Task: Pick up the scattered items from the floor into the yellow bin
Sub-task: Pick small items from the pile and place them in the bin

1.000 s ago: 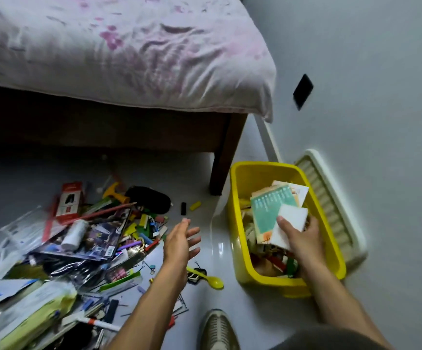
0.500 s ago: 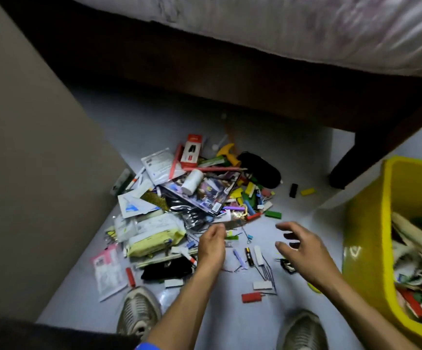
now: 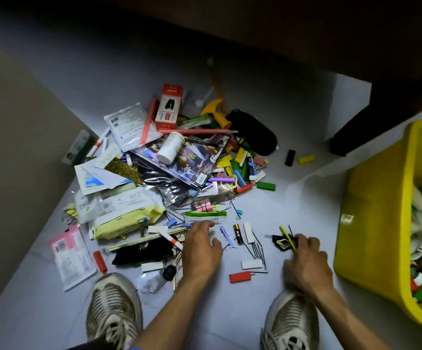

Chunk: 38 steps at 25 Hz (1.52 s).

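Note:
A pile of scattered items (image 3: 179, 160) covers the floor: packets, a white bottle, coloured blocks, pens, a black pouch. The yellow bin (image 3: 371, 223) stands at the right with papers and small bottles inside. My left hand (image 3: 201, 248) rests with spread fingers on the floor among small items, beside a green-and-white strip (image 3: 206, 215) and a battery (image 3: 238, 233); it holds nothing that I can see. My right hand (image 3: 305, 263) pinches the handle of a yellow spoon (image 3: 287, 236) lying over a small black item (image 3: 282, 243), left of the bin.
My two shoes (image 3: 114, 306) (image 3: 290, 322) stand at the near edge of the pile. A dark bed leg (image 3: 351, 127) rises behind the bin. A brown panel (image 3: 15, 147) closes off the left side. Hairpins and a red block (image 3: 240, 277) lie between my hands.
My right hand left the bin, came over the floor and closed on the yellow spoon. My left hand dropped onto the small items. The view swung left and down.

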{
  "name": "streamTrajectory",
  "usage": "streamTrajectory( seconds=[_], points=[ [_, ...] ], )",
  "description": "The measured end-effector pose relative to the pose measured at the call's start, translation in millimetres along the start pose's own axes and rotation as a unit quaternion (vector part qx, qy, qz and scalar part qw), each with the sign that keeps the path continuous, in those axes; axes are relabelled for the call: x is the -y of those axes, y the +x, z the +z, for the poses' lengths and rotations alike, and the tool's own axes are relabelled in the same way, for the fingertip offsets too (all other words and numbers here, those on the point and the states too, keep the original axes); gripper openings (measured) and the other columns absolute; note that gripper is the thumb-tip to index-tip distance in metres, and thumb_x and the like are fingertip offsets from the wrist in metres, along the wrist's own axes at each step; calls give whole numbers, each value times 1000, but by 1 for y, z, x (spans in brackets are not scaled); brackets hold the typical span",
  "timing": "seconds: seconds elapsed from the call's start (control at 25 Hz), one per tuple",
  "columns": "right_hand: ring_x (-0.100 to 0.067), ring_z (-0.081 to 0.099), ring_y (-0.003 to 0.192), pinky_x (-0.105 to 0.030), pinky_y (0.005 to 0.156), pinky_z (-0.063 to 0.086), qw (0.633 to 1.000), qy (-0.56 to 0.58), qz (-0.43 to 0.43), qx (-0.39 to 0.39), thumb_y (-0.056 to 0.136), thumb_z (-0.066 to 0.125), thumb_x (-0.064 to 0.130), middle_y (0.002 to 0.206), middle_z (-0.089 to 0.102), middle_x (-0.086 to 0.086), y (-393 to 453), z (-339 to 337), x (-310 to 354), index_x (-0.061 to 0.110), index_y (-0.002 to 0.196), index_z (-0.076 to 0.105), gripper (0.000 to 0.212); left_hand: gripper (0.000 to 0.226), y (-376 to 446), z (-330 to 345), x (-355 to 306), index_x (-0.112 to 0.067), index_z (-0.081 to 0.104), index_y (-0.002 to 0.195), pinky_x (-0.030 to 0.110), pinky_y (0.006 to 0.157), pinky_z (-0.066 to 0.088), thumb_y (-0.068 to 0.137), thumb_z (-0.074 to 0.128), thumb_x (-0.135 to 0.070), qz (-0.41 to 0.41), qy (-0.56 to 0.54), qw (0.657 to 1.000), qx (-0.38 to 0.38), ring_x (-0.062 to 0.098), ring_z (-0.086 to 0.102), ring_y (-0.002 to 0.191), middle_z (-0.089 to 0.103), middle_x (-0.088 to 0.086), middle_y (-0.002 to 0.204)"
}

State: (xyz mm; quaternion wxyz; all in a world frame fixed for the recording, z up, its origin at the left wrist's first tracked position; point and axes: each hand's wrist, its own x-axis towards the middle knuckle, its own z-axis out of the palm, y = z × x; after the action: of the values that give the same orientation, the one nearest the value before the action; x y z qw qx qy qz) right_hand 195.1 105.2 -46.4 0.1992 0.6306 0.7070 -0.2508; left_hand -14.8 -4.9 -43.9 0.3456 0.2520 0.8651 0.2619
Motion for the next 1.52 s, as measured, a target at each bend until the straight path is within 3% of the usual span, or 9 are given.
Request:
streamTrajectory(
  seconds=[0.16, 0.52, 0.6, 0.72, 0.84, 1.08, 1.2, 1.32, 1.52],
  points=[
    [-34, 57, 86, -35, 69, 42, 992, 114, -45, -19, 86, 64, 19, 97, 59, -10, 5, 7, 14, 17, 95, 48, 19, 64, 20, -12, 2, -28, 37, 145, 39, 103, 35, 87, 56, -11, 91, 203, 974, -40, 23, 35, 128, 36, -1, 148],
    [-16, 53, 62, -18, 55, 37, 958, 257, -120, -40, 95, 56, 24, 65, 58, 5, 8, 14, 51, 29, 82, 55, 15, 37, 47, -20, -1, -35, 48, 129, 34, 77, 19, 94, 55, -24, 148, 320, 935, -50, 20, 42, 106, 61, -6, 124],
    [-25, 56, 71, -28, 57, 38, 959, 238, -132, -77, 96, 53, 22, 75, 61, 2, 6, 11, 51, 25, 86, 56, 11, 40, 43, -21, -2, -29, 52, 134, 35, 82, 31, 95, 56, -30, 146, 263, 953, -43, 23, 50, 105, 65, -1, 118],
    [-30, 58, 88, -33, 66, 39, 976, 148, -136, -87, 92, 57, 33, 99, 57, -3, 8, 7, 55, 19, 101, 56, 16, 12, 28, -19, 1, -23, 62, 101, 30, 69, 44, 91, 63, -30, 38, 11, 999, -12, 20, 58, 85, 66, 1, 94],
    [-31, 58, 94, -36, 71, 44, 989, 86, -114, -50, 87, 60, 46, 112, 52, -4, 17, 9, 67, 19, 117, 51, 41, 6, 7, -18, 10, -22, 56, 88, 34, 70, 50, 88, 61, -19, -102, -165, 981, 13, 22, 62, 79, 66, -1, 85],
    [-24, 49, 72, -32, 60, 33, 982, 145, -119, -4, 94, 54, 31, 89, 62, -7, 29, 17, 78, 17, 92, 46, 16, 24, -10, -4, 10, -17, 39, 69, 30, 52, 43, 82, 52, -2, -173, -199, 964, 17, 13, 55, 51, 54, 2, 61],
    [-19, 54, 72, -30, 61, 35, 964, 237, -119, -14, 95, 55, 23, 86, 62, 0, 24, 13, 66, 18, 99, 51, 8, 13, 1, 8, -2, -23, 46, 81, 33, 62, 44, 82, 57, -18, -136, -101, 986, 5, 20, 56, 67, 59, -4, 76],
    [-15, 62, 69, -29, 59, 48, 944, 315, -98, 1, 93, 53, 15, 80, 65, 6, 15, 7, 51, 27, 99, 53, 14, 36, 10, 27, -23, -30, 52, 104, 33, 75, 48, 80, 67, -52, -66, 48, 996, 21, 20, 63, 91, 61, -10, 102],
    [-16, 56, 65, -29, 53, 39, 966, 245, -86, 1, 85, 57, 18, 72, 61, 5, 17, -2, 45, 23, 78, 52, 10, 32, 31, 52, -34, -19, 52, 96, 34, 65, 41, 82, 73, -38, 10, 130, 991, 29, 23, 56, 81, 62, 3, 94]
  ],
)
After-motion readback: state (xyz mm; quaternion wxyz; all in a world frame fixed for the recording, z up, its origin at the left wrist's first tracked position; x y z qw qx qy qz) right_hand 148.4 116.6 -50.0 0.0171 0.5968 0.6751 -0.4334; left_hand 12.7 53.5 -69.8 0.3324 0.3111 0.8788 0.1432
